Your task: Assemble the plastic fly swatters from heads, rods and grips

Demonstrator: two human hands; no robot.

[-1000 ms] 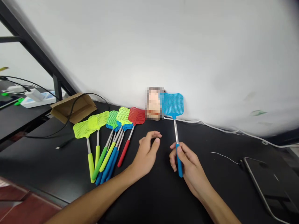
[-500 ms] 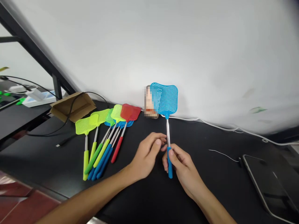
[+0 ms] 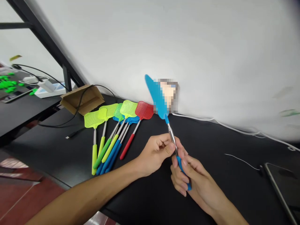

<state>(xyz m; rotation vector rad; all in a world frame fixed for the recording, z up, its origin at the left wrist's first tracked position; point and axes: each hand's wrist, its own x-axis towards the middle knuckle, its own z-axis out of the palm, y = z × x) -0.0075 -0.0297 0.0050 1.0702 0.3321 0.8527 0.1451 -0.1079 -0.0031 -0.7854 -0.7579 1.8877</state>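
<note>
A blue fly swatter is held up over the black table, its mesh head turned nearly edge-on and tilted to the left. My right hand is wrapped round its blue handle. Just above that, my left hand pinches the silver metal shaft between thumb and fingers. To the left lies a fanned group of several fly swatters in yellow, green, blue and red; a red swatter is the nearest of them to my left hand, and a yellow swatter lies at the outer side.
An open cardboard box stands behind the swatters, with a black cable across it. A blurred-out object leans against the white wall. A white cable runs along the wall's foot. A dark phone-like device lies at right.
My left hand has closed on the shaft. The blue swatter has turned from face-on to nearly edge-on and now leans left. The view has shifted slightly, moving the table's things rightward.
</note>
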